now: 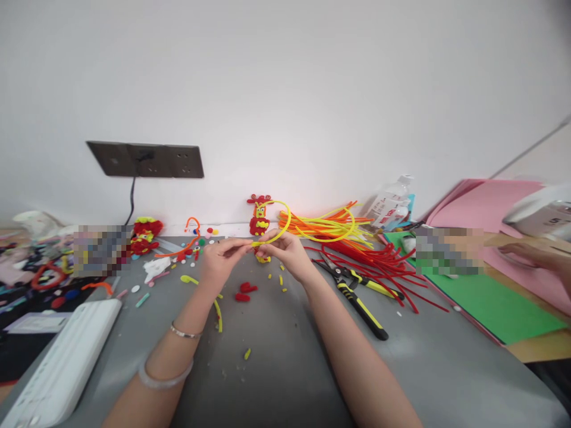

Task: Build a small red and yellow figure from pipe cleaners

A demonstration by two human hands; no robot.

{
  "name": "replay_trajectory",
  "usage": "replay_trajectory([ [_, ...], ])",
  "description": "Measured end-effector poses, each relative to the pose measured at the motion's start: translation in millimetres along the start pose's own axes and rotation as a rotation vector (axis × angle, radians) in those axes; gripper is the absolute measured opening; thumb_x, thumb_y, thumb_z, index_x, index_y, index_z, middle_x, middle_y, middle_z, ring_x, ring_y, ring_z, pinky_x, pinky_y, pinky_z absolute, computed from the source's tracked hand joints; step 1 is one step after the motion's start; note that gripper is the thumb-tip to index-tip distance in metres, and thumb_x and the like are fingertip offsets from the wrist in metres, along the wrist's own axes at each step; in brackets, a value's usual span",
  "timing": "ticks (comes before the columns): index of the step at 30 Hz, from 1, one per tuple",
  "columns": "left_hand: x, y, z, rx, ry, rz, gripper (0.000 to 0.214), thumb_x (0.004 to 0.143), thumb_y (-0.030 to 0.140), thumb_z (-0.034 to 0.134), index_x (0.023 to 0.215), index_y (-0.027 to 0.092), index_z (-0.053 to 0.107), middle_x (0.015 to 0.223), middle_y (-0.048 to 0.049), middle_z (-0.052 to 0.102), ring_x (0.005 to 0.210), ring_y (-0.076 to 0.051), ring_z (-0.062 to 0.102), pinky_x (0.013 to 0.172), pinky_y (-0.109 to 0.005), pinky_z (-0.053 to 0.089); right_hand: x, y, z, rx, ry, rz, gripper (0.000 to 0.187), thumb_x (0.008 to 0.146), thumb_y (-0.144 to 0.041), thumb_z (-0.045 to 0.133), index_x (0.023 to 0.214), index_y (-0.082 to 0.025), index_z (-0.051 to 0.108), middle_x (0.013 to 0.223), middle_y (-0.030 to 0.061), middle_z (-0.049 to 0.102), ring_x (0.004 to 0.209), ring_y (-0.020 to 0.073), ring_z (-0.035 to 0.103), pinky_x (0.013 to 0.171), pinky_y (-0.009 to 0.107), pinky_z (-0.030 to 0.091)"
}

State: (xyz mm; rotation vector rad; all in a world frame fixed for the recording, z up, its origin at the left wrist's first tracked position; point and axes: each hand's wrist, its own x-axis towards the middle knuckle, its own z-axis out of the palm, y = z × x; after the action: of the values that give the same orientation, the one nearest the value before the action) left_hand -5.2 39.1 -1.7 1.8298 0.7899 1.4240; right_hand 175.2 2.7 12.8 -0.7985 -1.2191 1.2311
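A yellow pipe cleaner [289, 215] is pinched between my left hand [225, 257] and my right hand [288, 252], which meet above the middle of the grey table. Its free length curves up from my right fingers in a loop. Just behind my hands stands a red and yellow pipe-cleaner figure [259, 220], its lower part partly hidden by them. Short red fuzzy pieces [243, 296] lie below my hands. A bent yellow pipe cleaner [218, 315] lies beside my left wrist, and small yellow scraps [281, 279] are scattered near my right one.
Yellow-handled pliers [363, 309] lie right of my right forearm. Behind them are orange and yellow pipe cleaners [321, 224] and red ones [379, 264]. A white power strip [66, 362] is at left. Green paper [495, 303], a bottle [392, 202] and another person's hand [530, 255] are at right.
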Motion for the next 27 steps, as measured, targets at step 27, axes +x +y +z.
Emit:
replay_trajectory([
  [27,-1,6,23.1,-0.646,0.173,-0.556,0.031,0.053,0.035,0.089,0.075,0.018,0.075,0.074,-0.0004,0.071,0.066,-0.010,0.061,0.061,-0.021,0.047,5,14,10,0.025,0.009,0.043,0.031,0.072,-0.041,0.080,0.079,-0.019,0.060,0.069,-0.0013,0.069,0.060,0.0107,0.064,0.060,0.023,0.051],
])
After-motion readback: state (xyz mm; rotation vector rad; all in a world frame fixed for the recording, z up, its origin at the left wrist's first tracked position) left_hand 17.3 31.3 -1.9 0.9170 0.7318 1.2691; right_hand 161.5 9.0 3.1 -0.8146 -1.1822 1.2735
